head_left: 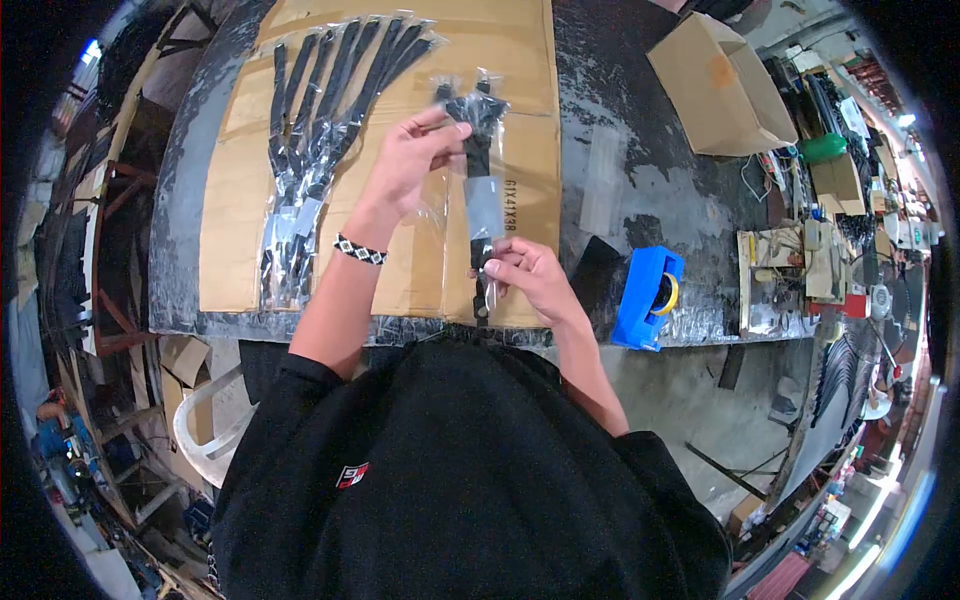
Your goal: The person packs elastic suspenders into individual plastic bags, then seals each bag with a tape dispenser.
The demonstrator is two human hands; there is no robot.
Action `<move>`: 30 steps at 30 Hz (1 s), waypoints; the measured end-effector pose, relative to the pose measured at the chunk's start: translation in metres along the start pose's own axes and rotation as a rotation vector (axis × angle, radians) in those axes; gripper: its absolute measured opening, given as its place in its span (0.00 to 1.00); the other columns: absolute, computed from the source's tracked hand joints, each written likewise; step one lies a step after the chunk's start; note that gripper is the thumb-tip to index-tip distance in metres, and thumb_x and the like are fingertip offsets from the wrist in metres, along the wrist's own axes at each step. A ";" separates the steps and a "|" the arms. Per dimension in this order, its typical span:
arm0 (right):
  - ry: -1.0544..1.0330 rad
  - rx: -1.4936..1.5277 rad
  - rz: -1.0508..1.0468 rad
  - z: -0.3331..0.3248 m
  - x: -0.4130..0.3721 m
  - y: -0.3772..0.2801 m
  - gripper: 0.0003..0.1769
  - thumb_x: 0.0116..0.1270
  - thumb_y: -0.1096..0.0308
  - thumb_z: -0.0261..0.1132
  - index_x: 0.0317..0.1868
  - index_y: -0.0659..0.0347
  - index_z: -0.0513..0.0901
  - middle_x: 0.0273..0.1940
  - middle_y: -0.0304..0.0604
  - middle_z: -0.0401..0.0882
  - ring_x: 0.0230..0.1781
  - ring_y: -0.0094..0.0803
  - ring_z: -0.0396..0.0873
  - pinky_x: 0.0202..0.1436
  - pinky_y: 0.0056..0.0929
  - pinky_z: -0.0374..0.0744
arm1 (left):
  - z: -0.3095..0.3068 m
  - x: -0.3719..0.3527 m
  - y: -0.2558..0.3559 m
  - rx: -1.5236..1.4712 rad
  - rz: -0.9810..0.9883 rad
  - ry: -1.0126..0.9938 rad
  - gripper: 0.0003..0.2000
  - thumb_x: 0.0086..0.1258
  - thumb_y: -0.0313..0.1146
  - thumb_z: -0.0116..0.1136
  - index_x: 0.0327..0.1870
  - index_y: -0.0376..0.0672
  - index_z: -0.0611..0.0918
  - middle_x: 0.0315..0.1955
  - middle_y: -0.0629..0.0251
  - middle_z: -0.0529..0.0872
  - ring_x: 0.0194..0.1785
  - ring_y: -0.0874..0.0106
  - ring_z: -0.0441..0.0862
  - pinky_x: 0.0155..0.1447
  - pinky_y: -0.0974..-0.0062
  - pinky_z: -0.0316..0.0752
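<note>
A black strap in a clear plastic sleeve (482, 150) lies lengthwise before me on a flattened cardboard sheet (400, 270), with a pale label (485, 207) around its middle. My left hand (410, 160) pinches the sleeve near its upper end. Lower down, my right hand (530, 275) has thumb and fingers closed on the strap's near end. To the left, several more bagged black straps (310, 150) lie fanned out, their pale labels bunched together. Another clear sleeve (443, 90) shows just behind my left hand.
A blue tape dispenser (645, 300) with a yellow-cored roll stands right of the cardboard, beside a dark flat object (597, 262). An open cardboard box (720, 85) sits at the back right. A white plastic chair (205, 430) is below the table's left front edge.
</note>
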State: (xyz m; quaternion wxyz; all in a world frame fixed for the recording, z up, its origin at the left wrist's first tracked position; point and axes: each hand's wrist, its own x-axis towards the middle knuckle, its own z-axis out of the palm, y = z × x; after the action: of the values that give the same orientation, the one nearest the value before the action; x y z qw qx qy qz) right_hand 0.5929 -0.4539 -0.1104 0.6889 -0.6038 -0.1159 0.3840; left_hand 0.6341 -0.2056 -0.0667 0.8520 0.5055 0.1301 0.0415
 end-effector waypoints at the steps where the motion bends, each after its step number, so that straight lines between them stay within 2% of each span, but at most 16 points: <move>1: -0.005 0.045 -0.004 0.001 -0.001 -0.001 0.11 0.70 0.69 0.69 0.48 0.65 0.82 0.38 0.38 0.87 0.34 0.20 0.81 0.32 0.20 0.75 | -0.003 0.005 0.000 -0.001 0.004 0.006 0.04 0.67 0.27 0.69 0.40 0.43 0.85 0.33 0.74 0.84 0.34 0.82 0.81 0.44 0.78 0.81; 7: -0.042 0.000 0.095 0.000 -0.013 -0.005 0.11 0.70 0.69 0.69 0.47 0.64 0.81 0.35 0.35 0.85 0.31 0.20 0.81 0.31 0.19 0.74 | 0.001 0.004 0.013 0.012 0.035 0.006 0.05 0.68 0.24 0.66 0.42 0.40 0.85 0.32 0.73 0.85 0.32 0.80 0.82 0.42 0.76 0.83; 12: -0.019 0.030 0.045 -0.003 -0.017 0.004 0.12 0.70 0.68 0.69 0.49 0.65 0.81 0.38 0.36 0.85 0.33 0.20 0.81 0.36 0.20 0.77 | -0.004 0.006 0.010 0.048 0.018 -0.019 0.04 0.69 0.24 0.66 0.42 0.41 0.85 0.30 0.75 0.84 0.32 0.82 0.82 0.44 0.76 0.84; 15: 0.000 -0.014 0.068 -0.002 -0.018 0.007 0.13 0.71 0.68 0.69 0.51 0.67 0.82 0.39 0.36 0.85 0.35 0.21 0.82 0.40 0.22 0.79 | 0.001 0.000 0.008 0.034 -0.001 -0.011 0.06 0.67 0.23 0.67 0.41 0.42 0.82 0.33 0.71 0.86 0.34 0.79 0.84 0.44 0.74 0.83; 22: -0.013 -0.027 0.050 -0.009 -0.019 0.039 0.15 0.71 0.68 0.68 0.53 0.69 0.81 0.43 0.40 0.86 0.41 0.24 0.83 0.49 0.25 0.80 | 0.018 -0.022 -0.001 0.002 -0.021 0.002 0.11 0.67 0.22 0.66 0.49 0.38 0.80 0.39 0.62 0.89 0.38 0.72 0.88 0.45 0.70 0.84; 25: 0.008 -0.097 0.059 -0.010 -0.026 0.035 0.19 0.68 0.68 0.69 0.55 0.70 0.80 0.45 0.43 0.86 0.45 0.27 0.83 0.53 0.29 0.80 | 0.021 -0.029 -0.006 -0.016 -0.046 -0.018 0.15 0.67 0.21 0.67 0.52 0.38 0.77 0.39 0.60 0.89 0.38 0.69 0.88 0.45 0.69 0.84; 28: 0.123 -0.331 -0.152 -0.020 -0.028 0.067 0.22 0.69 0.67 0.69 0.60 0.68 0.78 0.52 0.45 0.83 0.51 0.30 0.81 0.57 0.31 0.78 | 0.029 -0.039 -0.008 -0.022 -0.043 -0.002 0.16 0.67 0.21 0.67 0.53 0.37 0.76 0.39 0.57 0.89 0.38 0.67 0.88 0.45 0.68 0.84; 29: 0.144 -0.481 -0.112 -0.026 -0.031 0.066 0.24 0.68 0.66 0.70 0.62 0.66 0.78 0.53 0.44 0.83 0.55 0.31 0.79 0.58 0.33 0.77 | 0.030 -0.039 -0.010 -0.007 -0.049 0.017 0.18 0.67 0.21 0.67 0.55 0.36 0.75 0.39 0.55 0.88 0.38 0.66 0.88 0.46 0.66 0.84; 30: 0.189 -0.477 -0.099 -0.027 -0.038 0.062 0.25 0.68 0.66 0.70 0.62 0.65 0.77 0.53 0.44 0.83 0.55 0.30 0.79 0.58 0.33 0.77 | 0.026 -0.037 -0.015 0.006 -0.054 0.028 0.21 0.67 0.21 0.66 0.58 0.34 0.72 0.40 0.54 0.88 0.39 0.65 0.88 0.46 0.65 0.83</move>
State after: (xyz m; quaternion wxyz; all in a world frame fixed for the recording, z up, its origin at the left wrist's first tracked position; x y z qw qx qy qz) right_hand 0.5596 -0.5014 -0.1628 0.5529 -0.7758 -0.1677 0.2535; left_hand 0.6043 -0.2425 -0.0612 0.8492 0.5039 0.1559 0.0253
